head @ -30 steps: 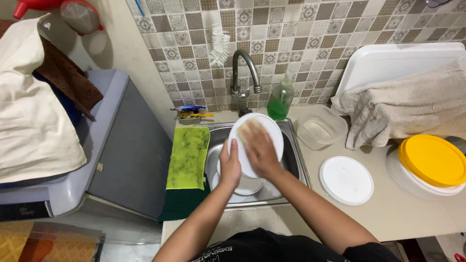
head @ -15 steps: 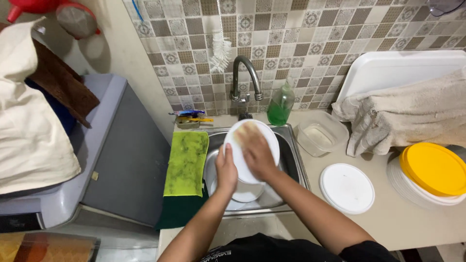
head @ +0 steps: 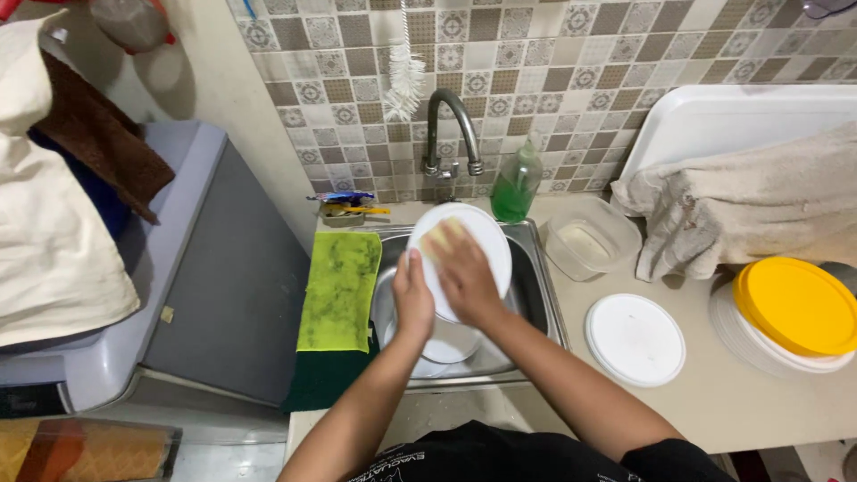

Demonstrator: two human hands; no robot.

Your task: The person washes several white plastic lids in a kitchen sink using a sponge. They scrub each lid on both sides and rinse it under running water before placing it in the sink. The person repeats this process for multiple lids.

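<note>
A round white plate (head: pixel 486 245) is held tilted over the steel sink (head: pixel 536 295). My left hand (head: pixel 412 299) grips the plate's lower left edge. My right hand (head: pixel 464 272) lies flat on the plate's face and presses a pale yellow sponge (head: pixel 439 238) against it. More white dishes (head: pixel 446 348) lie in the basin under the plate. The curved tap (head: pixel 451 125) stands just behind.
A green soap bottle (head: pixel 516 183) stands right of the tap, next to a clear plastic container (head: pixel 589 236). A white lid (head: pixel 636 337), stacked plates with a yellow lid (head: pixel 797 305), a towel over a white tray (head: pixel 759 201) fill the counter. A green cloth (head: pixel 339 290) hangs left of the sink.
My right hand with the sponge has slid over the plate's face, now nearer its upper left. The plate stays over the sink in my left hand.
</note>
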